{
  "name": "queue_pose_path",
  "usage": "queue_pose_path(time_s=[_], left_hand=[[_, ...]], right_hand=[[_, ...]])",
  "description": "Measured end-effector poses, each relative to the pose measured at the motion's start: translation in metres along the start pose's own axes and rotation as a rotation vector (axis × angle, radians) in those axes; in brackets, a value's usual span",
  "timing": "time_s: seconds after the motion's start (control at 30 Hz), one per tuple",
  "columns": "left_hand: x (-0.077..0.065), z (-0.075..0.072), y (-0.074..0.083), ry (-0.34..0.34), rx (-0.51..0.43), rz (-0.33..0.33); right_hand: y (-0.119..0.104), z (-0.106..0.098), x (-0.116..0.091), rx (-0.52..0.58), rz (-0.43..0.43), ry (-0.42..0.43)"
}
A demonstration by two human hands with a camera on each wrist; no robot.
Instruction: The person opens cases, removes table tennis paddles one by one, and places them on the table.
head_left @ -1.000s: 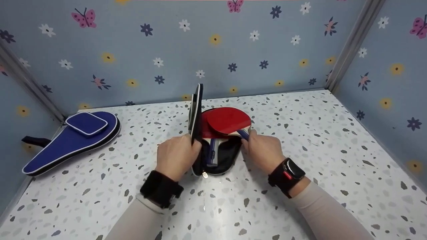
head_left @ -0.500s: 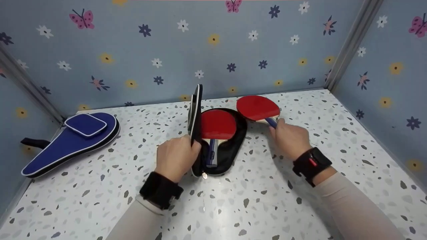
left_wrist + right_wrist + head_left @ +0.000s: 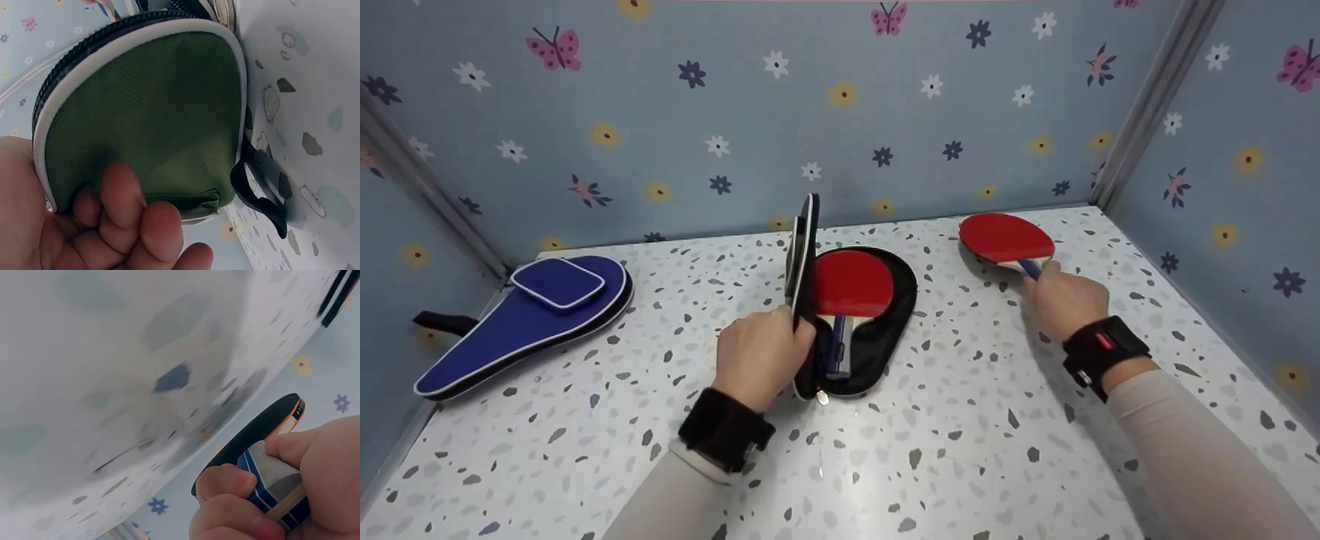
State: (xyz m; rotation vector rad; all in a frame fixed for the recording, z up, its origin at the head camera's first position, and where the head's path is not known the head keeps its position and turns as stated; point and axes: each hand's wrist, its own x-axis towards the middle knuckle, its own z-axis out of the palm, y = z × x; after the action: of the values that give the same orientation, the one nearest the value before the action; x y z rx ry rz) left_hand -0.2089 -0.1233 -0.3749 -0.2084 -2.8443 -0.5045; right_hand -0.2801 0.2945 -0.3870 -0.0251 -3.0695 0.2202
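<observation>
My left hand (image 3: pixel 761 356) grips the raised lid of an unzipped table tennis paddle case; the lid stands upright. From the left wrist view, the lid's outer face is green cloth (image 3: pixel 152 107) with white piping, and fingers curl over its edge. Inside the black lower half (image 3: pixel 889 349) lies a red paddle (image 3: pixel 855 283), its blue-and-grey handle toward me. Over at the right, my right hand (image 3: pixel 1065 300) holds a second red paddle (image 3: pixel 1006 238) by the handle, red face up. Its dark underside (image 3: pixel 261 427) shows in the right wrist view, above the table.
A blue paddle case (image 3: pixel 532 322) with white piping and a black strap (image 3: pixel 444 322) lies at the left of the speckled table (image 3: pixel 960 450). Flower-patterned panels (image 3: pixel 840 135) wall in the back and both sides.
My right hand has carried the second paddle rightward, from over the open case to the table's right side. The left hand keeps its grip on the lid in about the same place.
</observation>
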Motion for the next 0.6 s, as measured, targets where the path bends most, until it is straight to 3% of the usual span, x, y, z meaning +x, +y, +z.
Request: queue_pose_path(time_s=[0.2, 0.4, 0.6], left_hand=[[0.0, 0.0, 0.001, -0.021, -0.013, -0.007], [-0.001, 0.003, 0.0, 0.029, -0.006, 0.024], [0.0, 0.003, 0.0, 0.035, -0.002, 0.029]], right_hand=[[0.026, 0.0, 0.009, 0.011, 0.048, -0.018], [0.046, -0.001, 0.018, -0.03, 0.112, -0.09], [0.06, -0.001, 0.021, -0.034, 0.11, -0.089]])
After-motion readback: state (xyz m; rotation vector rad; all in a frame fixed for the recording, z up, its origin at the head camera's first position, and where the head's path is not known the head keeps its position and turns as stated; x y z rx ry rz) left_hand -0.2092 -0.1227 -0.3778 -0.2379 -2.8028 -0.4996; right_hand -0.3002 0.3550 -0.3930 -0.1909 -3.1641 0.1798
